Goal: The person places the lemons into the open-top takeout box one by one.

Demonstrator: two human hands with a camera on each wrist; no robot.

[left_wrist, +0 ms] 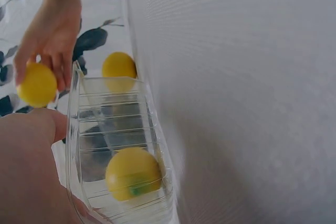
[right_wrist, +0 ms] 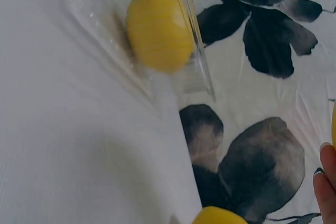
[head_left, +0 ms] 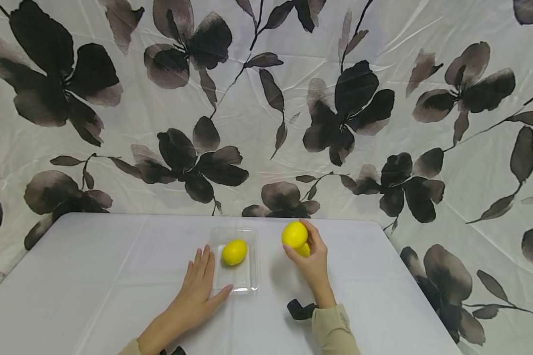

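Observation:
A clear plastic tray (head_left: 251, 286) stands on the table with one yellow lemon (head_left: 234, 252) lying inside it. Against the tray's left side and front edge rests my left hand (head_left: 197, 291), its fingers straight and its thumb spread. To the right of the tray, my right hand (head_left: 313, 256) holds a second lemon (head_left: 294, 234) between thumb and fingers, above the tabletop. Partly hidden behind that one is a third lemon (head_left: 304, 250); in the left wrist view this lemon (left_wrist: 119, 65) sits on the table beyond the tray. At the right wrist view's edge, only fingertips (right_wrist: 328, 166) of my right hand show.
A white cloth covers the table (head_left: 93, 276). Behind it hangs a white sheet (head_left: 266, 113) with dark flower prints. A black wrist-camera piece (head_left: 300, 309) sticks out beside my right sleeve (head_left: 334, 328).

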